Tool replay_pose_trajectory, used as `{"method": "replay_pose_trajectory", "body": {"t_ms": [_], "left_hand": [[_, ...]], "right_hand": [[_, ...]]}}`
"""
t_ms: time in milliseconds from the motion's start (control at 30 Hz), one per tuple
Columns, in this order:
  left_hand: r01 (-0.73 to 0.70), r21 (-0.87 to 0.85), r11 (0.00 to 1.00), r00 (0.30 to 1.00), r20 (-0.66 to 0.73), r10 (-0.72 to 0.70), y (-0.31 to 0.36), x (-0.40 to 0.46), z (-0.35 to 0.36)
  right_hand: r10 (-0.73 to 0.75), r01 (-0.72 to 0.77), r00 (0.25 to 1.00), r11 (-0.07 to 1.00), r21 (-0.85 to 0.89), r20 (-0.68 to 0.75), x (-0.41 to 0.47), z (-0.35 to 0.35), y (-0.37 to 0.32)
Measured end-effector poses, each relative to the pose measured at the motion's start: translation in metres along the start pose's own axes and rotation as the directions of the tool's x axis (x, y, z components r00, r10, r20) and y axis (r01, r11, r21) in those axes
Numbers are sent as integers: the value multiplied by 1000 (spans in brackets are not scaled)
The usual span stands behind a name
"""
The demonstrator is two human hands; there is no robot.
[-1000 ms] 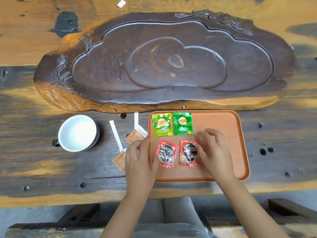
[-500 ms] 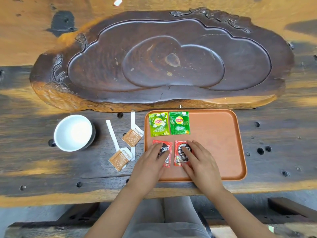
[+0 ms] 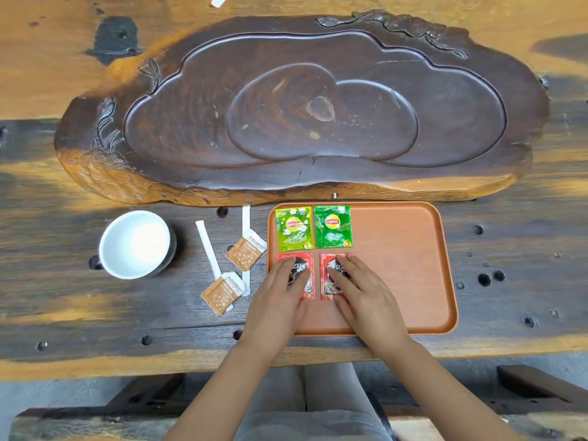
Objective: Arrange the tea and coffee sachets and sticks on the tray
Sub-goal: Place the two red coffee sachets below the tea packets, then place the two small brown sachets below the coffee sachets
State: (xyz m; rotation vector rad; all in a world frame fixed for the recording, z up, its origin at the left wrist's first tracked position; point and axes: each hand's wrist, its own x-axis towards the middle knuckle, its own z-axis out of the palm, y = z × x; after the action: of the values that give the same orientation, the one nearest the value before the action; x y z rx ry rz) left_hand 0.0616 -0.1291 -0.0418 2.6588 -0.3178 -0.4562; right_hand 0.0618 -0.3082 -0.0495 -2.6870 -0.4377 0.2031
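A: What sits on the wooden table (image 3: 63,313), from the left?

B: One round white cup (image 3: 135,243). Then two thin white sticks (image 3: 208,246) and two small brown paper sachets (image 3: 246,252).

A: And on the flat orange tray (image 3: 413,265)?

B: Two green Lipton tea sachets (image 3: 294,229) at the back. Two red Nescafe coffee sachets (image 3: 324,281) in front, side by side.

A: The hands?

B: The left hand (image 3: 280,300) lies flat on the left red one, fingers stretched out. The right hand (image 3: 362,297) presses the right one the same way, gripping nothing.
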Motion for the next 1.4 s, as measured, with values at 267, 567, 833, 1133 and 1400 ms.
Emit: {"method": "replay_pose_trajectory", "body": {"t_ms": [267, 567, 833, 1133, 1400], "left_hand": [[-3, 1, 1000, 1000, -4, 3, -1, 1, 4], [-14, -27, 1000, 1000, -17, 13, -1, -1, 4], [106, -193, 975, 943, -291, -160, -33, -27, -27], [330, -35, 944, 934, -135, -331, -78, -58, -30], [318, -103, 942, 923, -194, -333, -80, -53, -26]], "right_hand": [[-8, 8, 1000, 1000, 11, 10, 3, -2, -2], [-1, 1, 1000, 999, 37, 10, 5, -1, -1], [-13, 33, 992, 987, 160, -126, 28, -8, -28], [-300, 308, 928, 951, -2, 222, 120, 28, -84], [-347, 382, 904, 918, -106, 250, 127, 38, -91]]}}
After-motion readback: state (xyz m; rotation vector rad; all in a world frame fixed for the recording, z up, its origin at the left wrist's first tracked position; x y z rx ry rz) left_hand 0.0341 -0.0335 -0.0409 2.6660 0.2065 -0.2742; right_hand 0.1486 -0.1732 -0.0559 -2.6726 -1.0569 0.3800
